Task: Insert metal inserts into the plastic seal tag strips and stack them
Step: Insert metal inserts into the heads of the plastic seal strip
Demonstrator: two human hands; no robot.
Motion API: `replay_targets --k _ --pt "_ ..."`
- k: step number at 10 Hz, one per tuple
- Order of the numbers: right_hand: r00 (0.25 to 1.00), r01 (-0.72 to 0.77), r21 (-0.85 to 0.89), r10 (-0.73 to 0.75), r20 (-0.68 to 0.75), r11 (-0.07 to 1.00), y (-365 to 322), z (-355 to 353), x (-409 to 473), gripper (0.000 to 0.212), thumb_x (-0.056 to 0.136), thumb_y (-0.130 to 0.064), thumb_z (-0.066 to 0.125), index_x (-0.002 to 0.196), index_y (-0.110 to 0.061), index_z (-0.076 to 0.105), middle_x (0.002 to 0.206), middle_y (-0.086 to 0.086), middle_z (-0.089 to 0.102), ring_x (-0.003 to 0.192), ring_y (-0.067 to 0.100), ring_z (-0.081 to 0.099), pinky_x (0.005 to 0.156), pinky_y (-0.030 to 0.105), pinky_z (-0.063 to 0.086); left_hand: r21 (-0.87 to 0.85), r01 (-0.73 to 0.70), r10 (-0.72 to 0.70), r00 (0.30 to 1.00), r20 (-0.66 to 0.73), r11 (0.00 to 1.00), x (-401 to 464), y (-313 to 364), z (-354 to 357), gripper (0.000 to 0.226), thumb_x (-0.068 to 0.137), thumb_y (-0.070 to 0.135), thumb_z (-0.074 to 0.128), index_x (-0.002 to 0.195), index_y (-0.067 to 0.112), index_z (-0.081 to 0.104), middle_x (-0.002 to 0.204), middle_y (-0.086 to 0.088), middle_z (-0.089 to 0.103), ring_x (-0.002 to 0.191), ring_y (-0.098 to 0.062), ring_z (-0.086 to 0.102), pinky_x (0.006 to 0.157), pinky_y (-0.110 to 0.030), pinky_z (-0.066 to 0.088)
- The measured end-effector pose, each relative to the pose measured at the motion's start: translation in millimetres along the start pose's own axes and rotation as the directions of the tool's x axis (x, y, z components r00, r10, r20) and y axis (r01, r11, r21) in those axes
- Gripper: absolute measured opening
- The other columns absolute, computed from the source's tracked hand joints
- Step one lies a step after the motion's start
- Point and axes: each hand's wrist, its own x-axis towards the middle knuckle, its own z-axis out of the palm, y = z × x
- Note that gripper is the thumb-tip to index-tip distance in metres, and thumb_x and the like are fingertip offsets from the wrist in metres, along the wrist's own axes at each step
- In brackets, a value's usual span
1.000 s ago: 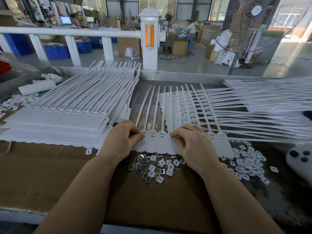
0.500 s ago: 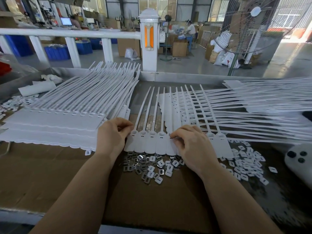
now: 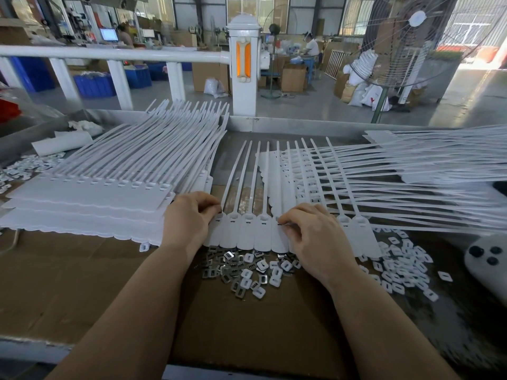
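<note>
Strip of seal tags (image 3: 263, 231) lay flat on worktop (image 3: 82, 283), heads toward body, tails running away toward the far rail. Left hand (image 3: 189, 223) pinched strip's left end head. Right hand (image 3: 310, 234) sat on strip right of centre, fingertips (image 3: 284, 223) curled at a head slot, apparently pinching a small dark insert; too small to confirm. Loose metal inserts (image 3: 247, 272) piled just nearside of the heads, between both wrists, nearer right hand. Finished stack (image 3: 90, 198) lay left, beside left hand. Next slot probably rightward, along the row of heads.
</note>
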Motion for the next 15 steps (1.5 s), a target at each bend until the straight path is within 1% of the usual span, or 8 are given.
replay_targets --k 1,4,7,9,10,12,14,15 --pt "1.000 -0.001 0.005 0.001 0.001 1.000 -0.1 0.1 0.4 0.017 0.092 -0.019 0.054 0.103 -0.020 0.067 0.105 -0.007 0.062 0.102 0.012 0.048 0.094 0.028 0.038 0.032 -0.009 0.009 1.000 0.012 0.999 0.7 0.4 -0.1 0.007 0.084 0.014 0.066 0.088 0.019 0.070 0.075 0.016 0.059 0.070 0.007 0.051 0.059 0.000 0.033" --pt "1.000 -0.002 0.007 0.002 -0.001 1.000 0.4 0.2 0.2 0.017 0.092 -0.020 0.054 0.102 -0.020 0.067 0.105 -0.007 0.062 0.102 0.011 0.047 0.094 0.027 0.037 0.085 0.017 -0.021 0.998 0.056 0.996 3.2 -1.6 0.8 0.017 0.088 0.020 0.063 0.099 0.011 0.070 0.109 -0.003 0.062 0.086 -0.009 0.049 0.076 -0.018 0.032" --pt "1.000 -0.006 0.014 0.006 0.000 1.000 -0.1 -0.5 0.0 0.017 0.092 -0.020 0.054 0.102 -0.020 0.068 0.105 -0.006 0.063 0.103 0.011 0.048 0.094 0.027 0.037 0.090 0.016 -0.024 0.996 0.081 0.996 3.4 0.3 -0.9 0.020 0.091 0.019 0.058 0.104 0.009 0.069 0.113 -0.005 0.060 0.089 -0.009 0.045 0.074 -0.014 0.028" --pt "1.000 -0.009 0.024 0.009 -0.001 1.000 -0.3 -0.7 0.1 0.017 0.091 -0.018 0.055 0.102 -0.019 0.068 0.105 -0.006 0.062 0.104 0.011 0.047 0.095 0.026 0.035 0.156 -0.021 0.000 0.991 0.131 0.988 2.0 1.9 -4.9 0.007 0.086 0.017 0.064 0.087 0.015 0.070 0.104 -0.002 0.059 0.087 -0.011 0.049 0.074 -0.016 0.031" --pt "1.000 -0.009 0.023 0.009 0.003 1.000 -0.3 -0.5 0.0 0.017 0.092 -0.019 0.054 0.102 -0.020 0.067 0.105 -0.007 0.062 0.103 0.010 0.047 0.096 0.027 0.036 0.092 0.001 -0.009 0.996 0.089 0.996 -0.2 3.1 -5.9 0.001 0.080 0.017 0.071 0.081 0.018 0.070 0.096 0.001 0.064 0.084 -0.011 0.055 0.075 -0.020 0.038" --pt "1.000 -0.013 0.030 0.013 0.001 0.999 -0.1 -0.3 0.1 0.017 0.092 -0.019 0.055 0.102 -0.020 0.068 0.105 -0.007 0.062 0.104 0.011 0.047 0.096 0.028 0.036 0.062 0.039 -0.041 0.999 0.030 0.997 -1.4 5.2 -4.2 0.005 0.085 0.018 0.065 0.085 0.016 0.069 0.088 0.005 0.061 0.081 -0.009 0.053 0.070 -0.019 0.037" --pt "1.000 -0.016 0.029 0.016 0.001 0.999 -0.2 -0.5 0.0 0.017 0.091 -0.019 0.055 0.102 -0.021 0.067 0.105 -0.007 0.062 0.104 0.011 0.047 0.096 0.029 0.037 0.084 0.088 -0.092 0.995 0.048 0.993 -0.2 8.0 -2.3 0.017 0.087 0.017 0.059 0.076 0.015 0.073 0.088 0.008 0.058 0.084 -0.009 0.048 0.066 -0.017 0.029" --pt "1.000 -0.014 0.029 0.014 0.001 0.999 -0.2 -0.2 -0.1 0.017 0.091 -0.018 0.055 0.102 -0.020 0.068 0.105 -0.007 0.062 0.104 0.011 0.047 0.096 0.029 0.037 -0.044 0.125 -0.123 0.991 0.054 0.991 -1.5 9.4 -4.2 0.026 0.086 0.018 0.057 0.064 0.019 0.071 0.081 0.010 0.062 0.080 -0.011 0.051 0.062 -0.021 0.032"
